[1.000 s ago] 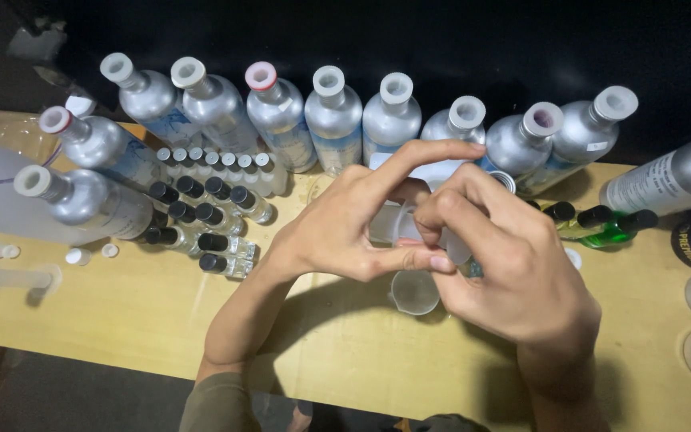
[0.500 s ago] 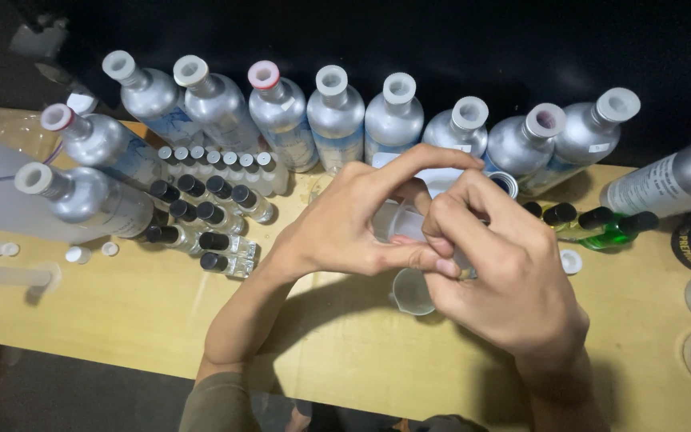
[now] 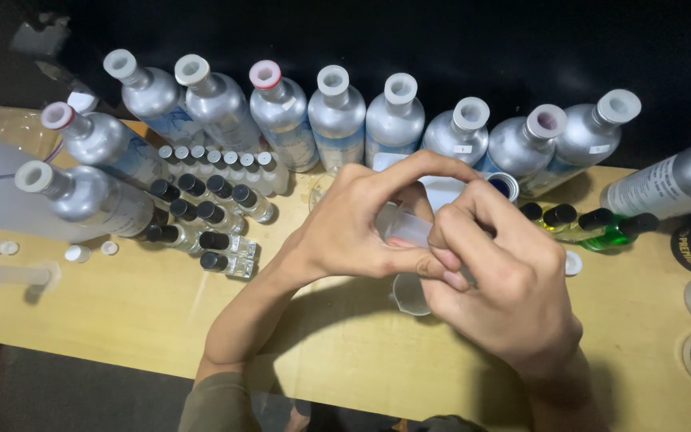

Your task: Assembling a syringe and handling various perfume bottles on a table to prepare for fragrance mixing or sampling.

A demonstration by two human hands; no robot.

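Both hands meet over the middle of a wooden table (image 3: 161, 320). My left hand (image 3: 353, 232) curls around a small clear vial (image 3: 404, 226), thumb below and forefinger arched over it. My right hand (image 3: 505, 296) pinches the same vial from the right side, its fingertips pressed at the vial's end. Just below the hands a small clear plastic cup (image 3: 409, 294) stands on the table, partly hidden by my fingers.
A row of silver metal bottles (image 3: 337, 112) with white caps lines the back edge. Several small glass vials with black caps (image 3: 201, 216) are grouped at the left. Green and yellow vials (image 3: 601, 232) lie at the right, beside more silver bottles (image 3: 673, 184). Loose white caps (image 3: 77, 254) lie far left.
The hands have stayed together over the cup; fingers of my right hand have shifted slightly on the vial. Nothing else has moved.
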